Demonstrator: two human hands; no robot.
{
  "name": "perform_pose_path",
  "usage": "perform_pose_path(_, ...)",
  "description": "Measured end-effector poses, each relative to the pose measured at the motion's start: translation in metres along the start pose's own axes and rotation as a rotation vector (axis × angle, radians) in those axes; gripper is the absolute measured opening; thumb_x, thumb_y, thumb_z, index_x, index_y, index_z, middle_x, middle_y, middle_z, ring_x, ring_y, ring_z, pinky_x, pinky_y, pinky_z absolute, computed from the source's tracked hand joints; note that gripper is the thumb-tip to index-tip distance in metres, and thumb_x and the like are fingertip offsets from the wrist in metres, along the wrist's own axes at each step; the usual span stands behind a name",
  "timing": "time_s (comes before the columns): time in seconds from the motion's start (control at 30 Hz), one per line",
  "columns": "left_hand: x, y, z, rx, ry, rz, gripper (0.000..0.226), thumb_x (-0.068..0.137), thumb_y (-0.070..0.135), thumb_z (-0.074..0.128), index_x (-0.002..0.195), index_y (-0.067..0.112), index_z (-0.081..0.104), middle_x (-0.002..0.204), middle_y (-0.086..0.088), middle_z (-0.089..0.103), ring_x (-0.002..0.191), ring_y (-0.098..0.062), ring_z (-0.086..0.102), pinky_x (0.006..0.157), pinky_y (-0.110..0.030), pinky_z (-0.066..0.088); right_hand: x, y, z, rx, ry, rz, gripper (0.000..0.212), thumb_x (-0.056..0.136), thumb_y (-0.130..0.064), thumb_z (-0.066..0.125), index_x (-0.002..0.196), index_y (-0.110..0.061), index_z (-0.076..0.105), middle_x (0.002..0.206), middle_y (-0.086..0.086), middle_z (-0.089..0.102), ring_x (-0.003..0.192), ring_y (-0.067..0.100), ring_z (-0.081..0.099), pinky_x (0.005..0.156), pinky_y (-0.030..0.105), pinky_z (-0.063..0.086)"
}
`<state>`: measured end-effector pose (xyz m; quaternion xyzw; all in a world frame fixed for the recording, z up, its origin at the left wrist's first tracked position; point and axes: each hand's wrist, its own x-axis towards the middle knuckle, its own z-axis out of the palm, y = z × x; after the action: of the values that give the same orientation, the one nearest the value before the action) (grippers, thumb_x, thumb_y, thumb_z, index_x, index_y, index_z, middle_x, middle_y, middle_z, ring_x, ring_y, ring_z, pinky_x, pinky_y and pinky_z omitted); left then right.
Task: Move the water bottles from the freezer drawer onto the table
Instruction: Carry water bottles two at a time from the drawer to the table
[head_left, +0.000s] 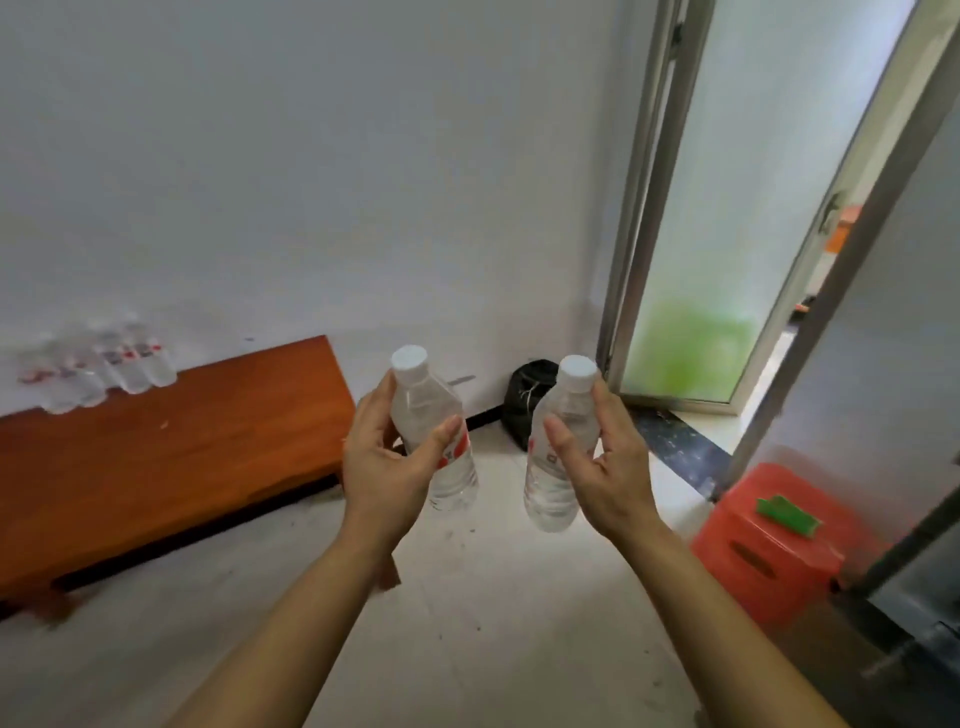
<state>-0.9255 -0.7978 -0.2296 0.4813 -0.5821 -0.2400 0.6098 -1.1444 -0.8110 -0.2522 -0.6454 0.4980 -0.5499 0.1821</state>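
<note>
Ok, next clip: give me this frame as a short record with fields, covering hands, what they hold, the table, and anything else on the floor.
left hand: left hand gripping the left bottle, upright, white cap on
right hand: right hand gripping the right bottle, upright, white cap on
table: wooden table to the left, against the wall
already on table: a blurred cluster of bottles at its far edge; count unclear
floor items: red stool, black bag by the wall
freezer drawer: not identifiable in view
stage: both held bottles are in the air, not yet on the table

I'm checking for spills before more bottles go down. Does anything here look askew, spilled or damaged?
Nothing stands out. Left hand and right hand each hold a capped bottle; the bottles on the table are too blurred to judge.
</note>
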Motion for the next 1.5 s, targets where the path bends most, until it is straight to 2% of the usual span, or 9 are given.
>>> perform_pose_path(0.13,0.014,-0.023,-0.088,0.065,0.101,-0.044,0.071,0.08,0.023,0.079,0.144,0.022,0.048,0.125,0.006,0.057,0.115,-0.011,0.059,0.091,-0.021,0.054,0.014,-0.031,0.094,0.07,-0.165,-0.06,0.06,0.095,-0.052,0.055,0.147,-0.025,0.042,0.121,-0.009,0.057,0.111,0.007,0.058,0.095,0.037,0.052)
perform_pose_path(0.37,0.05,-0.071,-0.193,0.204,0.243,-0.118,0.065,0.08,0.025,0.078,0.14,0.025,0.051,0.123,0.006,0.059,0.114,-0.013,0.06,0.094,-0.033,0.055,0.053,-0.05,0.236,0.117,-0.378,-0.135,0.069,0.093,-0.062,0.051,0.152,-0.03,0.033,0.124,-0.009,0.058,0.113,0.008,0.059,0.095,0.043,0.053)
perform_pose_path(0.47,0.076,-0.103,-0.221,0.259,0.283,-0.154,0.067,0.08,0.025,0.079,0.141,0.028,0.05,0.123,0.009,0.059,0.115,-0.012,0.059,0.096,-0.037,0.055,0.073,-0.045,0.299,0.144,-0.448,-0.154,0.066,0.094,-0.061,0.05,0.151,-0.032,0.033,0.122,-0.01,0.058,0.113,0.007,0.058,0.096,0.044,0.052)
perform_pose_path(0.67,0.176,-0.172,-0.257,0.292,0.335,-0.212,0.066,0.079,0.027,0.081,0.138,0.032,0.051,0.121,0.008,0.062,0.115,-0.016,0.061,0.096,-0.045,0.054,0.151,-0.023,0.418,0.158,-0.566,-0.183,0.071,0.091,-0.069,0.047,0.151,-0.035,0.031,0.135,-0.01,0.053,0.121,0.008,0.054,0.101,0.044,0.05)
perform_pose_path(0.83,0.272,-0.209,-0.28,0.317,0.372,-0.231,0.065,0.079,0.025,0.081,0.136,0.033,0.052,0.123,0.011,0.063,0.116,-0.014,0.061,0.096,-0.045,0.054,0.23,-0.017,0.496,0.181,-0.622,-0.198,0.063,0.096,-0.056,0.052,0.152,-0.04,0.026,0.14,-0.013,0.05,0.123,0.006,0.052,0.103,0.039,0.049)
perform_pose_path(1.03,0.343,-0.252,-0.322,0.325,0.425,-0.247,0.069,0.078,0.019,0.082,0.14,0.027,0.05,0.125,0.007,0.063,0.117,-0.018,0.062,0.096,-0.046,0.055,0.297,-0.012,0.581,0.196,-0.669,-0.2,0.066,0.096,-0.057,0.052,0.153,-0.041,0.026,0.149,-0.016,0.044,0.133,0.002,0.044,0.107,0.031,0.04)
perform_pose_path(1.23,0.404,-0.323,-0.37,0.34,0.413,-0.298,0.07,0.077,0.02,0.083,0.138,0.027,0.051,0.124,0.009,0.063,0.114,-0.017,0.063,0.095,-0.046,0.054,0.334,0.001,0.665,0.149,-0.681,-0.178,0.066,0.097,-0.056,0.052,0.154,-0.04,0.024,0.15,-0.016,0.043,0.133,-0.002,0.04,0.103,0.019,0.034)
perform_pose_path(1.37,0.454,-0.389,-0.403,0.338,0.342,-0.345,0.066,0.077,0.022,0.083,0.134,0.028,0.051,0.121,0.013,0.063,0.111,-0.014,0.063,0.096,-0.045,0.054,0.354,0.018,0.726,0.099,-0.666,-0.109,0.067,0.096,-0.057,0.051,0.155,-0.038,0.024,0.15,-0.013,0.044,0.135,0.004,0.043,0.108,0.032,0.04)
perform_pose_path(1.5,0.511,-0.454,-0.432,0.378,0.212,-0.34,0.063,0.079,0.024,0.081,0.121,0.048,0.042,0.117,0.027,0.054,0.111,-0.006,0.058,0.095,-0.032,0.05,0.378,0.04,0.789,0.029,-0.688,-0.012,0.073,0.093,-0.06,0.057,0.154,-0.042,0.021,0.149,-0.012,0.045,0.135,0.008,0.045,0.108,0.041,0.045)
